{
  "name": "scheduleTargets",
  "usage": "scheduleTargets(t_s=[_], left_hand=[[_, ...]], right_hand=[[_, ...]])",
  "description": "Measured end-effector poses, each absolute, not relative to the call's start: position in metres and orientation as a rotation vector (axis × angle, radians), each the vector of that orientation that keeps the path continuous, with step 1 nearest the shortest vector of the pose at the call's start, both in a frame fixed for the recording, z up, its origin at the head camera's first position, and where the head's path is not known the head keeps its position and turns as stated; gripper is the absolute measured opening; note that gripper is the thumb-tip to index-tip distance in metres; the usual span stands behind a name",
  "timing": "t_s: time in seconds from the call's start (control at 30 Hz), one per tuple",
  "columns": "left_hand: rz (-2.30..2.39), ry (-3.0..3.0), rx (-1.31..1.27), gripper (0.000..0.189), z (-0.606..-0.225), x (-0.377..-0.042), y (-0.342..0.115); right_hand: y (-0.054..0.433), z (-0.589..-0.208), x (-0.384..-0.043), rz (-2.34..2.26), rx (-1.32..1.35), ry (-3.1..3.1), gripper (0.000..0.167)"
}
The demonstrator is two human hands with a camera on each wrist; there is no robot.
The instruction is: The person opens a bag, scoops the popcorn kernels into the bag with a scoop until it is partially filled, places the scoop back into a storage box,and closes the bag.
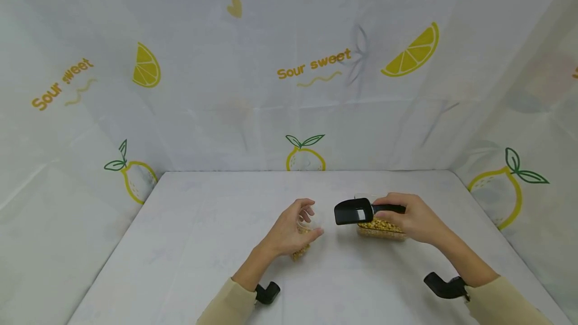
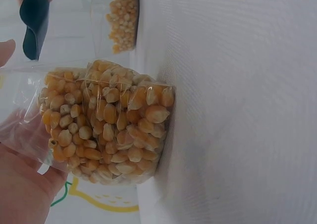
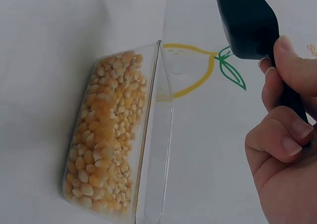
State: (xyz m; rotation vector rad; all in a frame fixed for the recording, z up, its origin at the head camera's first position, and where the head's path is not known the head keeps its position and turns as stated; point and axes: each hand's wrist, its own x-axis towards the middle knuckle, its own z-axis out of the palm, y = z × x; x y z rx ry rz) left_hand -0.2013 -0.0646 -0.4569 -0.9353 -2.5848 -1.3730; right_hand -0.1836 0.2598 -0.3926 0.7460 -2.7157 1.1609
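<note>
My left hand (image 1: 289, 229) curves round the upper part of a clear plastic bag (image 2: 106, 120) of corn kernels, thumb and fingers apart at its mouth. The bag stands upright on the table, its lower part full of kernels, partly hidden by the hand in the head view. In my right hand (image 1: 415, 217) I grip the handle of a black scoop (image 1: 353, 212), its blade pointing left toward the bag. The scoop is held up over a clear rectangular container (image 3: 157, 85) of corn kernels (image 3: 106, 135), which the right hand partly covers in the head view.
A white cloth covers the table (image 1: 189, 234), and a lemon-print curtain (image 1: 203, 129) stands behind and at both sides. Black wrist cameras (image 1: 268, 293) are strapped under both forearms, near the beige sleeves.
</note>
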Motion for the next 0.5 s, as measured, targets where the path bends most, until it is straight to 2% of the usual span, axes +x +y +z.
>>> scheduleTargets(t_s=[0.5], left_hand=[[-1.383, -2.602, -0.923, 0.062, -0.456, -0.201, -0.065]], right_hand=[[0.29, -0.401, -0.184, 1.128, 0.518, -2.831, 0.031]])
